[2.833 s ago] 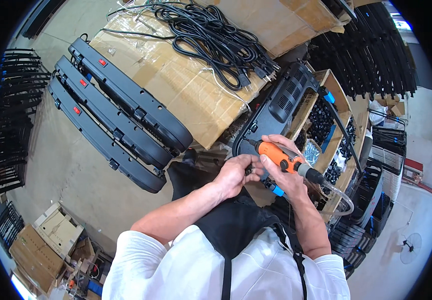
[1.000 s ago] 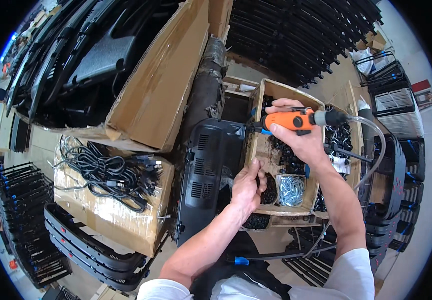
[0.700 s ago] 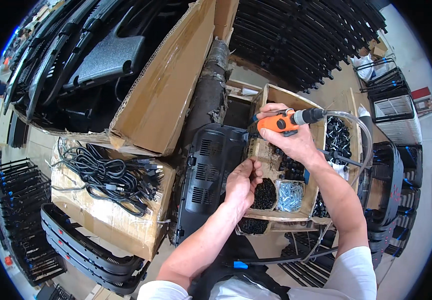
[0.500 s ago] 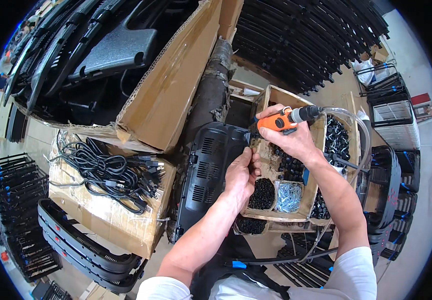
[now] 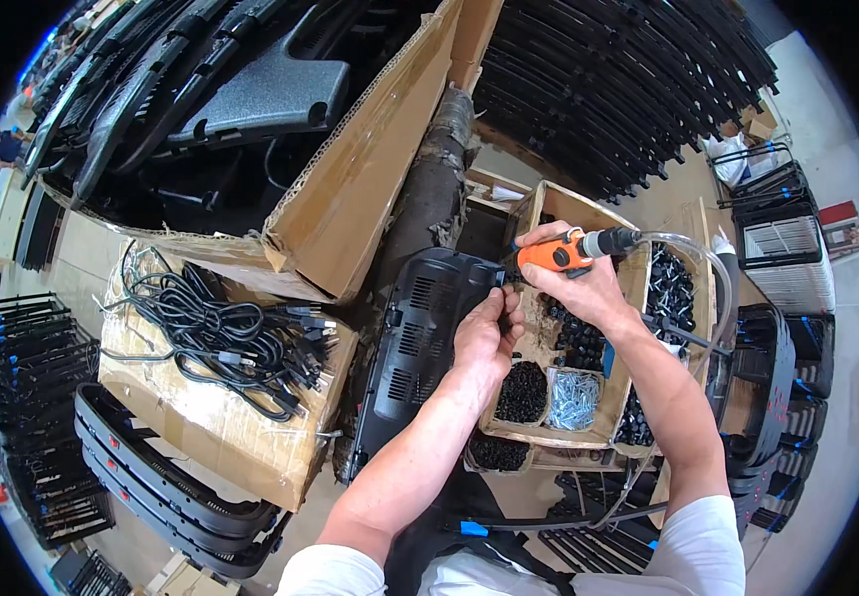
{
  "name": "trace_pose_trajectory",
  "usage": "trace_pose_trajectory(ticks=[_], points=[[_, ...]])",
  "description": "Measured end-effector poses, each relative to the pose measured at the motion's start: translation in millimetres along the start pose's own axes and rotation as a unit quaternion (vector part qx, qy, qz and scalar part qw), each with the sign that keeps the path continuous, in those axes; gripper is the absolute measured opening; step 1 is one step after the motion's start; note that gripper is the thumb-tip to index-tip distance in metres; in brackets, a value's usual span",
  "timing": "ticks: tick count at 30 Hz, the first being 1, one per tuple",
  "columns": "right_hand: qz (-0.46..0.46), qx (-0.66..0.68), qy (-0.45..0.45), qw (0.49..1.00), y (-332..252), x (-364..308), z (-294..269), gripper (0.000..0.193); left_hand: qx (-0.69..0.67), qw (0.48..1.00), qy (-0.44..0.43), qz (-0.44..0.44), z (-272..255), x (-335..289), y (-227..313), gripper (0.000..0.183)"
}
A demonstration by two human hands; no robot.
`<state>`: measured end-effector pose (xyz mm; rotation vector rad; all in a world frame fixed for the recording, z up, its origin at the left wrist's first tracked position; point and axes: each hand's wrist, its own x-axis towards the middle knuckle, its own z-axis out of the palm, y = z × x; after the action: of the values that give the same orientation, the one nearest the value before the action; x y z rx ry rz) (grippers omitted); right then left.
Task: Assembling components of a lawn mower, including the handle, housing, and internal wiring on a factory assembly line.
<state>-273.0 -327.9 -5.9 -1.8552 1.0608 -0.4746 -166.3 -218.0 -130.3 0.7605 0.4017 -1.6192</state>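
While curled, right fingers (image 5: 541, 233) around orange driver (image 5: 548, 256).

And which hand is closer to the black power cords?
Left. The left hand is to the right of the black power cords, by the black vented housing. The right hand is farther away, over the wooden parts box, holding the orange power screwdriver.

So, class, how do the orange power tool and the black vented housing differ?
Colour: the orange power tool has a bright body; the black vented housing is dark. Size: the tool looks smaller, the housing longer. State: the right hand grips the tool; the housing lies outside that grip, beside the left hand. Both show black: the tool at its rear end, the housing over its casing.
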Motion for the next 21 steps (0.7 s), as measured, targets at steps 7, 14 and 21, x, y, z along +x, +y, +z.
trace_pose_trajectory(ticks=[7, 14, 21], points=[[-0.017, 0.062, 0.025, 0.998, -21, -14, 2, 0.050, -0.046, 0.999, -0.003, 0.013, 0, 9, 9, 0.023], [-0.039, 0.117, 0.007, 0.992, -43, -20, -1, 0.052, -0.214, 0.974, -0.056, -0.048, 7, 13, 31, 0.018], [-0.045, 0.122, 0.003, 0.992, -48, -3, 16, 0.053, -0.180, 0.980, -0.086, -0.028, 2, 8, 41, 0.022]])
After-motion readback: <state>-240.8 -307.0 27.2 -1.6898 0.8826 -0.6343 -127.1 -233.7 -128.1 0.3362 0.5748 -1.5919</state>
